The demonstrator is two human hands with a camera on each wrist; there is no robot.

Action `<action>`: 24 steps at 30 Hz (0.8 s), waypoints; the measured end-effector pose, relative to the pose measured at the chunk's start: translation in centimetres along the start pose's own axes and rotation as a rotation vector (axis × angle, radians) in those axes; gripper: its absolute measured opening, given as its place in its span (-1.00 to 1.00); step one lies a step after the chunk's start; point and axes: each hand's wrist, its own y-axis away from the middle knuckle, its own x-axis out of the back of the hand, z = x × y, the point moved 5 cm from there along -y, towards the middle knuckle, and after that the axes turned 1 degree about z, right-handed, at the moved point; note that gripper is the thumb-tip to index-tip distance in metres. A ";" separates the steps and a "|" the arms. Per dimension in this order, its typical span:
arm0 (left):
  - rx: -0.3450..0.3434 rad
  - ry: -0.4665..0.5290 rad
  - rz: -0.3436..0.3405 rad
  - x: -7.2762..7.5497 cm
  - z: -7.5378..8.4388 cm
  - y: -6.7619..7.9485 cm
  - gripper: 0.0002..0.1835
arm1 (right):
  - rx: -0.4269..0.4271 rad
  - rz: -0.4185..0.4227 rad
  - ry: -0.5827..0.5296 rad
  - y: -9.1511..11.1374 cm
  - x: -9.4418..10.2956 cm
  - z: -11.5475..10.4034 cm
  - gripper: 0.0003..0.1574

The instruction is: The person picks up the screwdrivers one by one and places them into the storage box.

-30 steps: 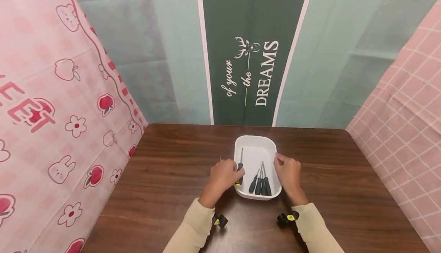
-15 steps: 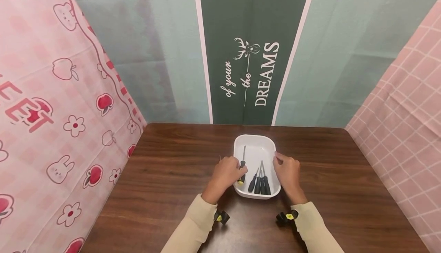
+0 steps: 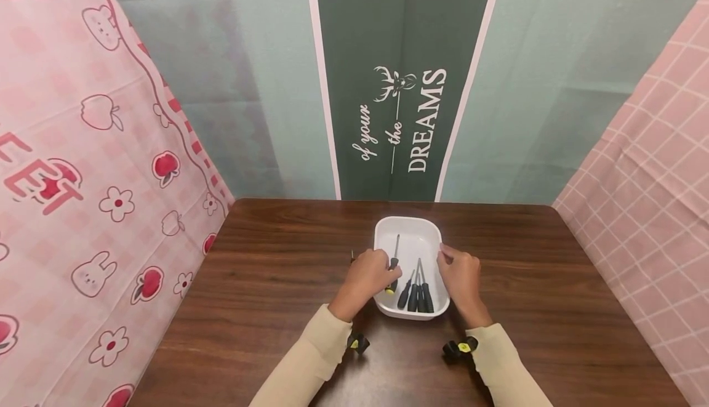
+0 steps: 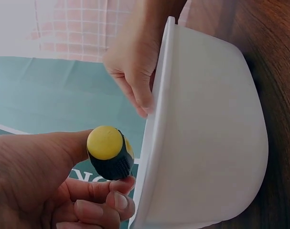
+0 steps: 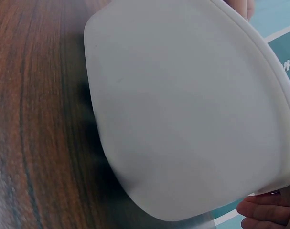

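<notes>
A screwdriver (image 3: 394, 265) with a black handle and yellow butt is held in my left hand (image 3: 368, 276), over the left side of a white tray (image 3: 410, 315). In the left wrist view, thumb and fingers pinch the handle, its yellow end (image 4: 105, 142) facing the camera. Its slim metal shaft points away from me. Several other black-handled screwdrivers (image 3: 416, 296) lie together in the tray's near right part, shafts pointing away. My right hand (image 3: 461, 274) pinches the tray's right rim between thumb and fingers; the right wrist view mostly shows the tray's outer wall (image 5: 183, 105).
The tray stands on a dark brown wooden table (image 3: 266, 271). A thin upright tip (image 3: 352, 254) shows just left of my left hand; what it belongs to is hidden. A green curtain (image 3: 266, 117) hangs behind the table, with pink cloths on both sides.
My left hand has moved slightly right with the screwdriver, further over the tray. The right hand stays at the rim, and the other screwdrivers lie as before.
</notes>
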 end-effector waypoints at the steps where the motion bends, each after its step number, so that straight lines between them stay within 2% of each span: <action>1: -0.005 -0.010 -0.002 -0.1 0.1 -0.1 -0.54 | 0.003 0.001 -0.001 0.0 0.0 0.0 -0.76; 11: -0.061 -0.094 0.016 -0.7 0.8 -0.4 -0.55 | 0.008 0.001 0.013 0.0 0.0 0.0 -0.76; 17: -0.099 -0.226 0.088 -0.9 1.1 -0.6 -0.57 | 0.003 -0.004 0.014 0.0 0.0 0.0 -0.76; 20: -0.106 -0.273 0.107 -1.1 1.2 -0.7 -0.57 | 0.007 -0.006 0.014 -0.1 0.0 0.0 -0.76; 24: -0.097 -0.284 0.103 -1.4 1.3 -0.7 -0.57 | 0.013 -0.003 0.015 -0.1 -0.1 0.0 -0.77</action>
